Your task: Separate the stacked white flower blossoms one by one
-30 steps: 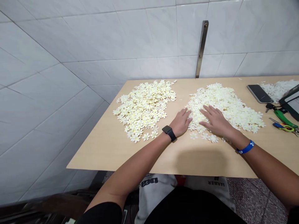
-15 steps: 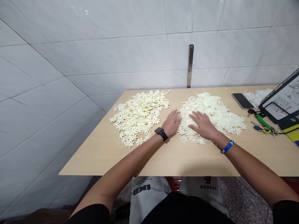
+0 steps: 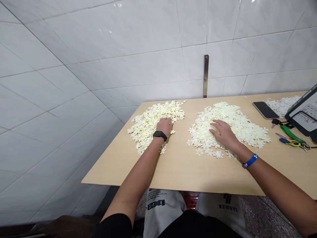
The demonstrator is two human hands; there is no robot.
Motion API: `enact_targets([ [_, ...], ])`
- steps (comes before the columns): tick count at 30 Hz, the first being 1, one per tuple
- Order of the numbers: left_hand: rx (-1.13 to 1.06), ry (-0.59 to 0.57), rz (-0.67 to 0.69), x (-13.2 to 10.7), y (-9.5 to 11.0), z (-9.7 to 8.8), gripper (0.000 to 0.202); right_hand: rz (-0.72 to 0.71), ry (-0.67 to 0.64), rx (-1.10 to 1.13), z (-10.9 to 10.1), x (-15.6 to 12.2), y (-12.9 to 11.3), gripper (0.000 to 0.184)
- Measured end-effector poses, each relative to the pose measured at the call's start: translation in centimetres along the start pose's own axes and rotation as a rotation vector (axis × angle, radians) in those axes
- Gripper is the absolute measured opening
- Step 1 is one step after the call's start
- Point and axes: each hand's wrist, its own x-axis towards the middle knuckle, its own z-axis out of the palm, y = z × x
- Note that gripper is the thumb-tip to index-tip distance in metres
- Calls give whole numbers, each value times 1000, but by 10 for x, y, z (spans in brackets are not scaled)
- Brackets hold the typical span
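Note:
Two heaps of small cream-white fabric flowers lie on a light wooden table (image 3: 188,172). My left hand (image 3: 164,126), with a black watch on the wrist, rests on the left heap (image 3: 151,122), fingers curled down into the flowers. My right hand (image 3: 222,132), with a blue wristband, lies flat with fingers spread on the near left part of the right heap (image 3: 237,124). A strip of bare table separates the two heaps.
A dark phone (image 3: 265,109) lies right of the right heap, with a smaller pile of white flowers (image 3: 282,104) behind it. A tablet-like device (image 3: 303,114), keys with a green tag (image 3: 287,130) and scissors (image 3: 291,142) sit at the right edge. White tiled walls border the table's back and left.
My left hand has moved from the left edge of the right heap across to the left heap. My right hand stays on the right heap. The view has shifted slightly.

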Motion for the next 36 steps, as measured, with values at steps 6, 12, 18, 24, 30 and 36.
enact_targets([
  [6, -87, 47, 71, -5, -1, 4, 36, 9, -1, 82, -2, -1, -5, 39],
  [12, -164, 81, 98, -8, 1, 4, 32, 48, -33, 121, -7, -1, -11, 37],
  [18, -270, 110, 85, -8, -3, 5, 31, 76, -32, 148, -10, -2, -15, 34],
  [24, -385, 166, 48, -8, -8, 5, 35, 81, -10, 175, -10, -2, -16, 31],
  [30, -379, 191, 13, -9, -14, -2, 40, 88, -11, 188, -11, -2, -16, 29],
  [36, -277, 147, -38, -12, -19, -19, 30, 79, 9, 187, -12, -2, -15, 30],
])
